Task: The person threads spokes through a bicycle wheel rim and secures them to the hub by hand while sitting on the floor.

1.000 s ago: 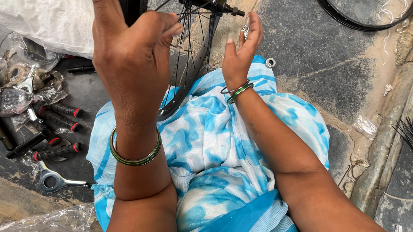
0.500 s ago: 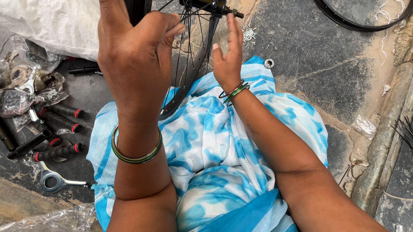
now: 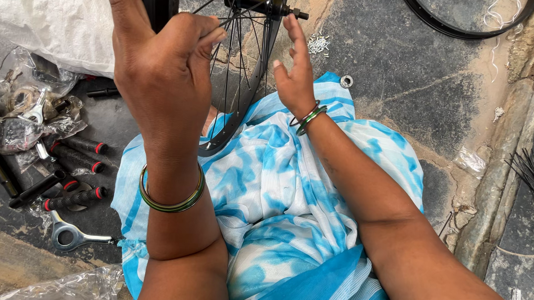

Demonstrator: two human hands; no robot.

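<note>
A black bicycle wheel [image 3: 244, 116] stands on edge on my lap, which is covered by a blue and white cloth [image 3: 277, 192]. Its hub [image 3: 254, 0] is at the top of the view. My left hand [image 3: 163, 69] is raised in front of the wheel, thumb up along the black rim and fingers curled onto the thin spokes. My right hand [image 3: 296, 71] is on the wheel's right side, fingers straight and apart, beside the rim and holding nothing. Both wrists wear green bangles.
Small metal spoke nipples [image 3: 318, 44] and a washer [image 3: 346, 82] lie on the stone floor. Another rim [image 3: 460, 29] lies at top right, loose spokes [image 3: 529, 177] at right. On the left are black grips with red ends [image 3: 78, 146], a wrench [image 3: 68, 238] and a white sack [image 3: 58, 18].
My right hand held something small pinched up near the hub, then dropped to the rim and now has its fingers spread and empty. My left hand has stayed on the spokes.
</note>
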